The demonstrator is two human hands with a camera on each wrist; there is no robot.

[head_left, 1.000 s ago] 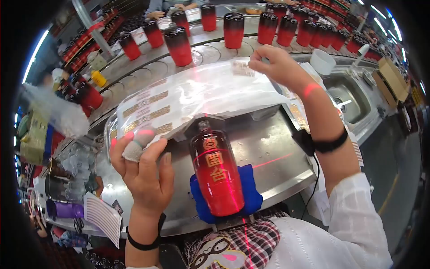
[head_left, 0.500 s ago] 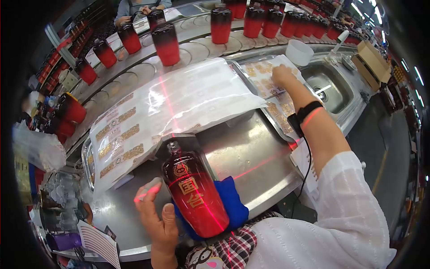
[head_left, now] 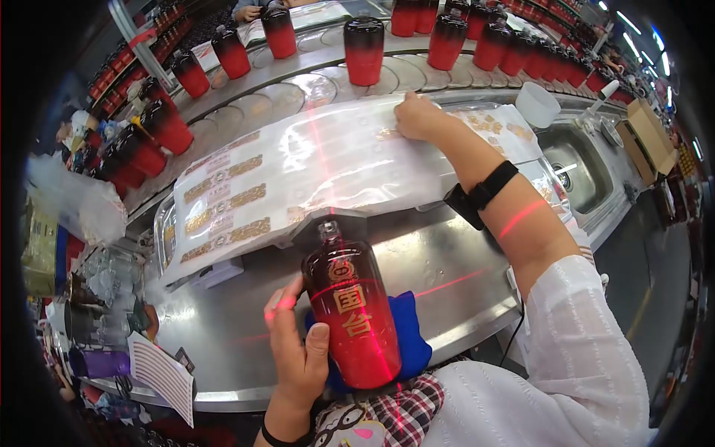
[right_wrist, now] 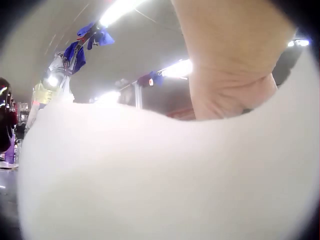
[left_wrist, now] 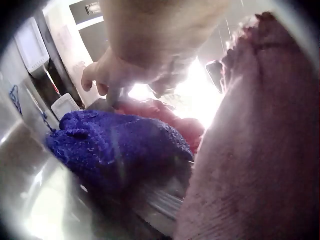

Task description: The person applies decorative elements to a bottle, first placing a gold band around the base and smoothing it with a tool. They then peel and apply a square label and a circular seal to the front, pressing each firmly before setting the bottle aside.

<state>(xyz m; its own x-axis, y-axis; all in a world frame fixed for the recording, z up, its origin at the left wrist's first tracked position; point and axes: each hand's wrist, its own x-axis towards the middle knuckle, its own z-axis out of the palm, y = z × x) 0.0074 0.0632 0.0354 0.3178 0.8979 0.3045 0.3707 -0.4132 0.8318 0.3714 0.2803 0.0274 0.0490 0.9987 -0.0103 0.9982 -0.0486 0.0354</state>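
A red bottle (head_left: pixel 365 339), black toward its neck and with gold characters, lies on a blue cloth (head_left: pixel 414 331), neck pointing away. My left hand (head_left: pixel 298 354) is at its left side, fingers extended along the glass; in the left wrist view the blue cloth (left_wrist: pixel 115 142) sits below the hand (left_wrist: pixel 130 65). My right hand (head_left: pixel 421 118) is over the far part of a clear-white sheet (head_left: pixel 320 160) printed with gold decals. Its fingers bend down beside a small gold-printed patch (head_left: pixel 387 135); I cannot tell whether they pinch it. The right wrist view shows little beyond the wrist (right_wrist: pixel 230 90).
Behind the sheet runs a conveyor (head_left: pixel 313 86) with several upright red-and-black bottles. A second decal sheet (head_left: pixel 495 130) lies right, before a white tub (head_left: pixel 538 104) and a sink (head_left: pixel 577 167). A striped paper (head_left: pixel 162 376) and purple container (head_left: pixel 100 363) stand left.
My right hand went from the large sheet to the decals at right, then back left over the large sheet. My left hand came down from the sheet's edge to the bottle's side.
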